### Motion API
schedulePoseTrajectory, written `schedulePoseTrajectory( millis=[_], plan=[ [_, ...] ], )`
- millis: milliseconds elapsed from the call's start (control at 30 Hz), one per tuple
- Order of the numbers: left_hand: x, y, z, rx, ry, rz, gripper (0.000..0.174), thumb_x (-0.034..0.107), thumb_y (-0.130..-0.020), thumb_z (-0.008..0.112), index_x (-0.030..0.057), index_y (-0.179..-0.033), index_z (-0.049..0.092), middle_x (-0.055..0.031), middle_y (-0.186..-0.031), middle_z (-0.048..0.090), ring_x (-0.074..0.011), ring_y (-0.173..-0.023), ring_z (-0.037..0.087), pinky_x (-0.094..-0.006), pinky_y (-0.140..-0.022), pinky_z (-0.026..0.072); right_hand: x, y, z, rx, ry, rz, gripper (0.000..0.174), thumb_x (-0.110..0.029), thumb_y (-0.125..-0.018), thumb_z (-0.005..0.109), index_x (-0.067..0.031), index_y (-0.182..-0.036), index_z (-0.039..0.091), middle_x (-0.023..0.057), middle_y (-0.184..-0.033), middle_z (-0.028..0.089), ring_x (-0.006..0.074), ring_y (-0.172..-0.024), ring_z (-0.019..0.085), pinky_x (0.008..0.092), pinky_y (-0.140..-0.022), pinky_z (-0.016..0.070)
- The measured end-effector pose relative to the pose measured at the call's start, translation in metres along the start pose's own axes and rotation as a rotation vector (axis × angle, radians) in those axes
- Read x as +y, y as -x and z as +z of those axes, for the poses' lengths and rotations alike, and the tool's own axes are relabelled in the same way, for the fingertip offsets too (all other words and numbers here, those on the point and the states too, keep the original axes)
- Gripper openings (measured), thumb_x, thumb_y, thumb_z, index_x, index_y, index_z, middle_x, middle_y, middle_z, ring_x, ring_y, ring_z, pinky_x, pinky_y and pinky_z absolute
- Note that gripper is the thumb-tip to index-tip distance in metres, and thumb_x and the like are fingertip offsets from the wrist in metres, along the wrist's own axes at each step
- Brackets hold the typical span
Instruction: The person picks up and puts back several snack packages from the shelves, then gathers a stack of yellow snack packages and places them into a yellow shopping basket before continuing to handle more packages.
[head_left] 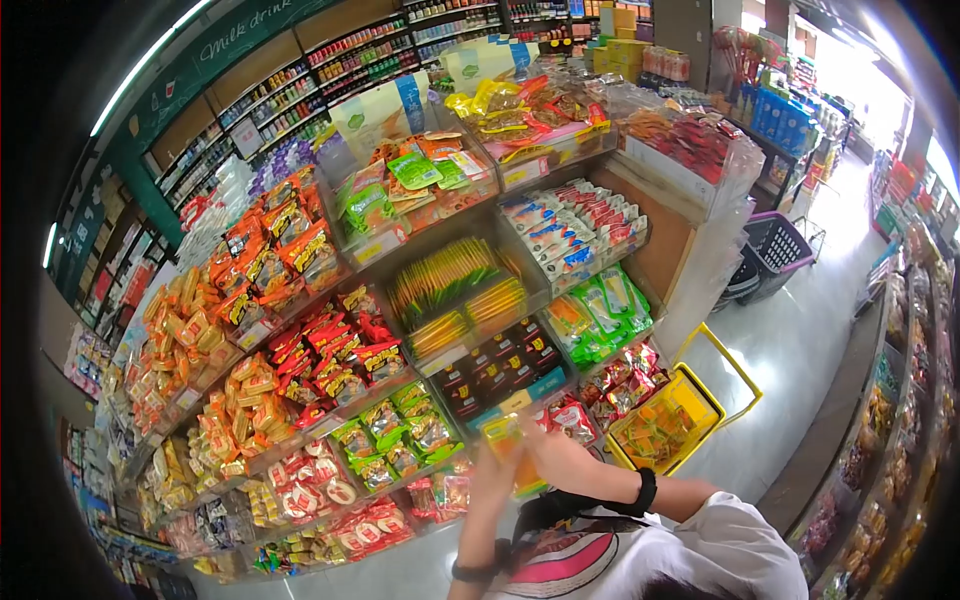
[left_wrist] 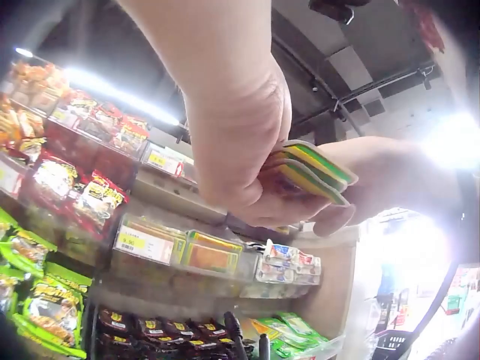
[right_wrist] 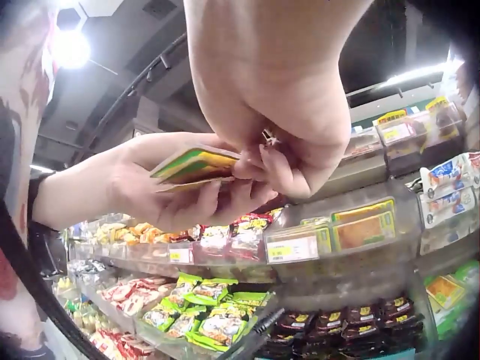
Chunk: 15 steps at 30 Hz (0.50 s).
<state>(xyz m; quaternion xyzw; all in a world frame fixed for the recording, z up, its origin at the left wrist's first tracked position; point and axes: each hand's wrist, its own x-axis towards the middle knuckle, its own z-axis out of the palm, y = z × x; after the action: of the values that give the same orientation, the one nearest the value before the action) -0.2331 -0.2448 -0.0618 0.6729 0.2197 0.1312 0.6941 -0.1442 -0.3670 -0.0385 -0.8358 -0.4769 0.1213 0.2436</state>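
Snack shelves behind, left hand and right hand grip packets, stacked edges clear only wrist-side.

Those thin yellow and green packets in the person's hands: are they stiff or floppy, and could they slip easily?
The packets look flat and thin, so they are probably light and a bit bendy. Their smooth-looking wrap may let the stack slide apart. The left hand and the right hand both grip it, which likely holds it together.

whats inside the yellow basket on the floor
The yellow basket holds a heap of small orange and yellow snack packets. They cover its bottom, so anything beneath them is hidden.
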Motion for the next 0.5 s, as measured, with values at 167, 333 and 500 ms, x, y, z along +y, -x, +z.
schedulePoseTrajectory(
  millis=[167, 333, 500],
  plan=[
    [-0.006, 0.019, -0.020, 0.007, 0.100, -0.114, 0.041, 0.007, -0.088, 0.058, 0.0040, -0.125, 0.043, -0.0052, -0.112, 0.056, -0.0147, -0.099, 0.056, -0.0287, -0.083, 0.0476, -0.013, 0.008, -0.016, 0.096, -0.517, 0.070, 0.030, 0.000, -0.084, 0.047, 0.0038, -0.112, 0.055, 0.0194, -0.090, 0.061, 0.0208, -0.059, 0.063, 0.0325, -0.056, 0.0525],
    [0.014, 0.042, -0.051, 0.139, 0.565, -0.227, 0.040, 0.005, -0.085, 0.058, 0.0031, -0.123, 0.046, -0.0081, -0.108, 0.059, -0.0191, -0.095, 0.060, -0.0314, -0.080, 0.0501, 0.025, 0.001, -0.035, 0.376, -0.496, 0.120, 0.022, -0.002, -0.083, 0.051, -0.0017, -0.103, 0.060, 0.0141, -0.071, 0.061, 0.0221, -0.063, 0.062, 0.0311, -0.058, 0.0484],
    [0.002, 0.044, -0.090, 0.334, 0.604, -0.231, 0.037, 0.003, -0.085, 0.056, 0.0011, -0.121, 0.047, -0.0106, -0.107, 0.059, -0.0209, -0.094, 0.061, -0.0319, -0.081, 0.0498, 0.132, -0.027, -0.016, 0.536, -0.428, 0.269, 0.018, -0.005, -0.080, 0.054, -0.0022, -0.095, 0.063, 0.0167, -0.073, 0.063, 0.0280, -0.066, 0.063, 0.0345, -0.059, 0.0479]
  ],
)
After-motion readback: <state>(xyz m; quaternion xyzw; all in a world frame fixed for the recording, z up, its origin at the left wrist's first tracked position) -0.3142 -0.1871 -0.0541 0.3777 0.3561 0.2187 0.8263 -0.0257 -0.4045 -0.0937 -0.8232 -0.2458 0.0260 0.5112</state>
